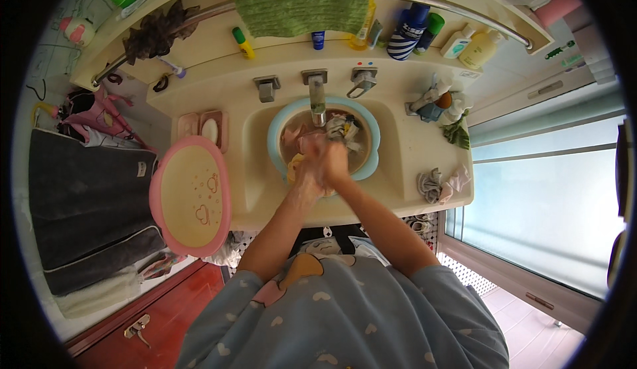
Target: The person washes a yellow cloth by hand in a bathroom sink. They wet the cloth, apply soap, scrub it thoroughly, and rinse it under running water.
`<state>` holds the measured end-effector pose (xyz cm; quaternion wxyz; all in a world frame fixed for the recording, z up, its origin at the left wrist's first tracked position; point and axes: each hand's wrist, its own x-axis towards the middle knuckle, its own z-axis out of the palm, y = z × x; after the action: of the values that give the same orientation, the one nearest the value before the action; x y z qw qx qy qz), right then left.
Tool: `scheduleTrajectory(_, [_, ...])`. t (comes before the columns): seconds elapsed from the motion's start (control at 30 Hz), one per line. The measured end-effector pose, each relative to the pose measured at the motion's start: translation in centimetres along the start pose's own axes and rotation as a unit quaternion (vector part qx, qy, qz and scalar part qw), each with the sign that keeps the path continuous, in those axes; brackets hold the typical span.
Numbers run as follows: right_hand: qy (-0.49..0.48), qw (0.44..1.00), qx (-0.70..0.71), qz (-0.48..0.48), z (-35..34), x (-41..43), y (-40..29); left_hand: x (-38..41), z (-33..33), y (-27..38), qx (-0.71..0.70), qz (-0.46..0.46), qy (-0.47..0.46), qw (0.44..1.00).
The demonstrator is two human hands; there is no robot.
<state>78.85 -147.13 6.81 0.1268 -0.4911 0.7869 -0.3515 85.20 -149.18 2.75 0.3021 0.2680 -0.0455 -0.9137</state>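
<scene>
A blue-rimmed plastic basin sits in the sink, holding water and several wet pieces of cloth. Over its near part, my left hand and my right hand are pressed together, blurred. Something pinkish shows at the fingers, but whether it is cloth in their grasp is unclear. Yellow cloth lies against the basin's left side, beside my left hand. Grey-and-white cloth floats at the upper right of the basin, beyond my right hand. The faucet reaches over the far rim.
A pink-rimmed basin rests at the counter's left edge, below a soap dish. Crumpled grey cloth and pale pink cloth lie at the right. Bottles, including a blue one, line the back ledge under a rail with a green towel.
</scene>
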Motion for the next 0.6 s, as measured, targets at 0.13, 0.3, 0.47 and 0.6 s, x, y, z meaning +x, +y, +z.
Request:
scheduleTrajectory(0.13, [0.145, 0.985, -0.069, -0.070, 2.2, -2.2, 1.5, 0.3, -0.3, -0.3, 0.198, 0.028, 0.081, 0.976])
scheduleTrajectory(0.3, [0.024, 0.986, -0.092, -0.137, 2.6, -3.6, 0.8, 5.4, -8.5, 0.1, 0.709, 0.112, -0.129, 0.684])
scheduleTrajectory(0.47, [0.078, 0.994, -0.072, -0.004, 2.2, -0.7, 2.4, -0.5, 1.3, 0.9, 0.201, -0.063, 0.051, 0.976])
scheduleTrajectory(0.6, [0.079, 0.980, -0.061, -0.174, 0.4, -3.9, -3.8, 4.2, -7.4, 1.2, 0.470, 0.142, -0.161, 0.856])
